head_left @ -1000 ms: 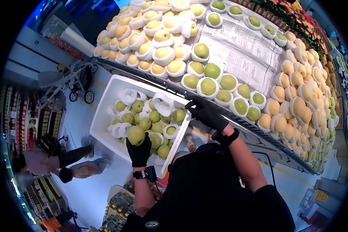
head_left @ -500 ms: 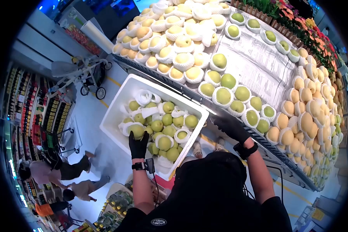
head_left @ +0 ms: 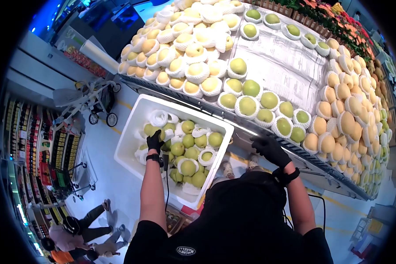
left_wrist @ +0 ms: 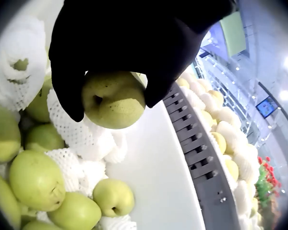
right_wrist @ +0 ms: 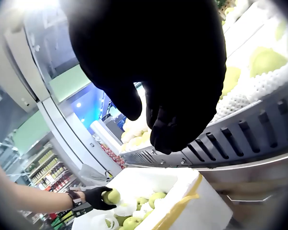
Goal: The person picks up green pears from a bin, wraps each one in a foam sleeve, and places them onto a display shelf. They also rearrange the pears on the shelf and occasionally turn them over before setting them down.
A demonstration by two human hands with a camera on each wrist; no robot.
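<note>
Shows smooth, faintly speckled skin on the round yellow-green fruit point(left_wrist: 114, 105) and matt black fabric on the gloved left hand point(left_wrist: 129, 40). Combines smooth foam in the rectangular white box point(left_wrist: 156, 177), rough netted foam in the tubular white sleeve point(left_wrist: 72, 124), and creased paper in the printed pale sheets point(head_left: 277, 53).

Display stand point(left_wrist: 209, 191) with slatted grey rim. On its pale sheet point(head_left: 284, 59), netted green fruits point(head_left: 247, 106) stand clustered along the near edge, with a smaller group of green fruits point(head_left: 294, 30) at the far end. Heaped yellow fruits point(head_left: 197, 69), many netted, flank the sheet. Beside the stand, a white foam box point(left_wrist: 156, 179) contains green pears point(left_wrist: 37, 179) and loose foam nets point(head_left: 158, 118); its support is largely hidden and cannot be identified.
</note>
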